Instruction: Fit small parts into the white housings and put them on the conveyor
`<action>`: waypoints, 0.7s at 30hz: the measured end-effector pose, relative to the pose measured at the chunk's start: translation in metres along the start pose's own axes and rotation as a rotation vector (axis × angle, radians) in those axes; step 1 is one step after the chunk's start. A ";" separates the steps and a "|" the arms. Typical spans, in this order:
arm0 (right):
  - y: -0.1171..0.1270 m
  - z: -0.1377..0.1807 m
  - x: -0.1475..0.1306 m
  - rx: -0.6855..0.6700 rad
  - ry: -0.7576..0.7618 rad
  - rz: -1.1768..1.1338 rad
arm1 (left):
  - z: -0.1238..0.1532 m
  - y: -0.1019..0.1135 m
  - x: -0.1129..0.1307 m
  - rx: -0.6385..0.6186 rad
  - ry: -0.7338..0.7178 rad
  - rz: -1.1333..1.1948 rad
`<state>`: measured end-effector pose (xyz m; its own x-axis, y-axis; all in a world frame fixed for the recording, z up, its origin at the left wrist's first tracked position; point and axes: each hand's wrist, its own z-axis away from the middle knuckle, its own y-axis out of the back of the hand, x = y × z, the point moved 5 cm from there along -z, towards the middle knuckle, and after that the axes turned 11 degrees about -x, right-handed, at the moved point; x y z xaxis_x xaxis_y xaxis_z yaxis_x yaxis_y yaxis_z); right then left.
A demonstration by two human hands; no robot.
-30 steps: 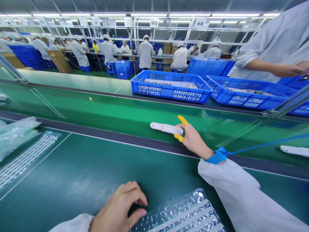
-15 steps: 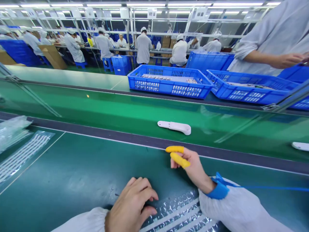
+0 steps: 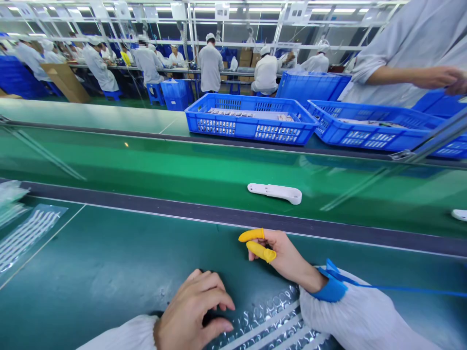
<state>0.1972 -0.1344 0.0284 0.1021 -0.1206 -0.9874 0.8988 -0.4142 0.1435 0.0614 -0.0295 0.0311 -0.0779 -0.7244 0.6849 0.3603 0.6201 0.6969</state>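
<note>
My right hand (image 3: 280,255) hovers over the near green table with yellow finger cots on its thumb and forefinger. Those two fingers are slightly apart with nothing between them, and a blue wrist strap (image 3: 330,288) with a cord runs off right. My left hand (image 3: 195,313) lies curled over the left end of a clear blister tray (image 3: 272,318) of white strips. A dark spot under its fingers cannot be made out. A white plastic part (image 3: 274,192) lies alone on the bright green belt (image 3: 153,167), beyond my right hand.
Another white part (image 3: 459,214) shows at the belt's right edge. Two blue crates (image 3: 248,127) (image 3: 368,136) stand on the far side, with a co-worker's arm (image 3: 419,78) above them. Clear bags of white strips (image 3: 25,233) lie at the near left. Several seated workers fill the background.
My right hand let go of the white part on the belt and drew back to the near table. The part has drifted right along the belt. My left hand stayed on the tray.
</note>
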 end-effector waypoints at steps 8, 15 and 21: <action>0.000 0.000 0.003 -0.010 -0.016 0.013 | -0.002 0.000 0.001 -0.050 0.007 -0.011; -0.001 -0.001 0.004 -0.010 -0.026 0.004 | -0.001 0.001 0.004 -0.053 -0.081 -0.078; 0.000 -0.003 0.001 -0.024 -0.015 -0.055 | -0.003 -0.002 -0.005 -0.054 -0.058 -0.025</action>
<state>0.1991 -0.1319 0.0273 0.0464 -0.1117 -0.9927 0.9127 -0.3991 0.0876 0.0634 -0.0278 0.0254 -0.1408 -0.7198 0.6798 0.4066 0.5840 0.7026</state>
